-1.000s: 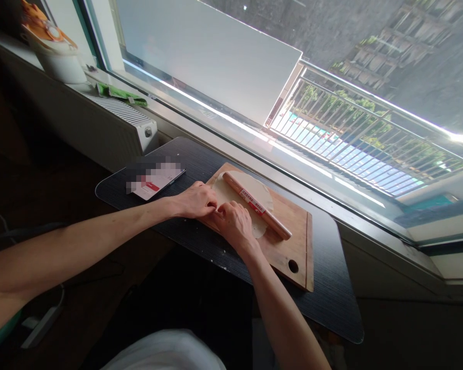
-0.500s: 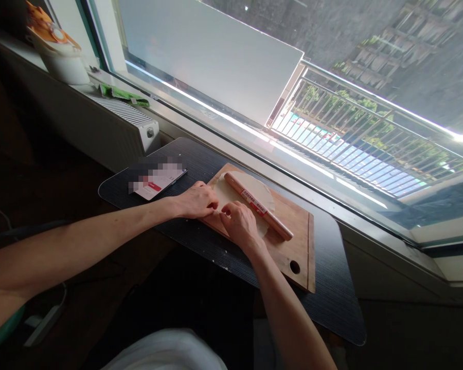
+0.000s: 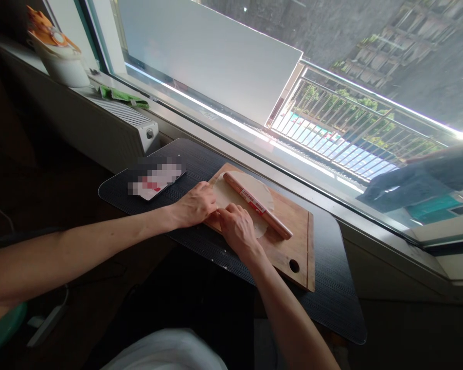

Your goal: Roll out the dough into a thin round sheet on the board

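A thin round sheet of pale dough [image 3: 227,194] lies on a wooden cutting board [image 3: 293,241]. A wooden rolling pin [image 3: 256,204] rests across the dough, slanting from upper left to lower right. My left hand [image 3: 195,205] and my right hand [image 3: 236,226] meet at the dough's near edge, fingers curled and pinching it. Neither hand touches the pin.
The board sits on a dark ribbed mat [image 3: 332,293] on a table by a large window. A phone [image 3: 156,181] lies on the mat's left end. A white radiator [image 3: 116,115], a green packet [image 3: 123,96] and a white pot [image 3: 64,64] are at the far left.
Both hands stay at the dough's near edge, shifting only slightly. The rolling pin has not moved.
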Tool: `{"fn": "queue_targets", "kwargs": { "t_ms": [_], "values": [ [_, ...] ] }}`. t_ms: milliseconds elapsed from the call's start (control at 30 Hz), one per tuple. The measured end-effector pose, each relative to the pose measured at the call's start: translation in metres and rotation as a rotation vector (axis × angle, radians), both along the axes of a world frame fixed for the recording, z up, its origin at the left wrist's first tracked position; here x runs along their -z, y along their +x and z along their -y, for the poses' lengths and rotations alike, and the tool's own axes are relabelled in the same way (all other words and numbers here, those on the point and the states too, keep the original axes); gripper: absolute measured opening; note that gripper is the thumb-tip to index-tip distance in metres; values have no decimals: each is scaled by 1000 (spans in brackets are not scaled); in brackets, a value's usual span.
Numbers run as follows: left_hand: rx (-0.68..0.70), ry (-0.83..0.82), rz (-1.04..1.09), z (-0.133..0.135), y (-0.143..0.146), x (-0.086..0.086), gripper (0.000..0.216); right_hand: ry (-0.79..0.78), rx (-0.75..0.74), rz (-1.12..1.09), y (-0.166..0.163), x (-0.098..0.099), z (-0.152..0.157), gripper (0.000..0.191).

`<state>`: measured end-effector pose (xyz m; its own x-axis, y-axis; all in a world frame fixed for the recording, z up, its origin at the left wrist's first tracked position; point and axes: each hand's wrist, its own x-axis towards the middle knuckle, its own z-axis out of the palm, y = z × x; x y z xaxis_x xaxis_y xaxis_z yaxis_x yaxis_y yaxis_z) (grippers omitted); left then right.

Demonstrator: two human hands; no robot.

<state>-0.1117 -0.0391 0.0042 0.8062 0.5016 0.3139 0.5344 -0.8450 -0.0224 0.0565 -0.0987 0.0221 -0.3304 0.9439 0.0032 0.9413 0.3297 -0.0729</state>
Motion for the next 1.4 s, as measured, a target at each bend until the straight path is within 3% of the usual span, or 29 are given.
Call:
{"fn": "queue_targets", "kwargs": {
  "t_ms": [200, 367, 533, 767, 900, 1133, 1300, 1400],
  "values": [
    [9, 38, -46, 15, -9, 0, 19, 29, -17, -31, 15, -7, -5, 27],
    [-22, 33, -42, 18, -15, 3, 24, 105, 197, -71, 55, -18, -17, 29],
    [-19, 22, -4, 15, -12, 7, 21, 94, 323, -72, 86, -16, -19, 29],
    [-100, -113, 106, 2, -1, 5, 21, 17, 269, -187, 102, -6, -20, 15],
    [-163, -84, 199, 8, 6, 2, 18, -27, 259, -305, 104, -2, -25, 12],
    [-16, -104, 269, 37, 45, 13, 23, -48, 303, -365, 78, 2, -37, 21],
    [-26, -103, 354, 49, 50, 30, 23, 128, 467, -294, 68, 13, -38, 39],
    [-46, -100, 418, 51, 49, 37, 23, 169, 485, -166, 63, 20, -34, 41]
  ]
}}
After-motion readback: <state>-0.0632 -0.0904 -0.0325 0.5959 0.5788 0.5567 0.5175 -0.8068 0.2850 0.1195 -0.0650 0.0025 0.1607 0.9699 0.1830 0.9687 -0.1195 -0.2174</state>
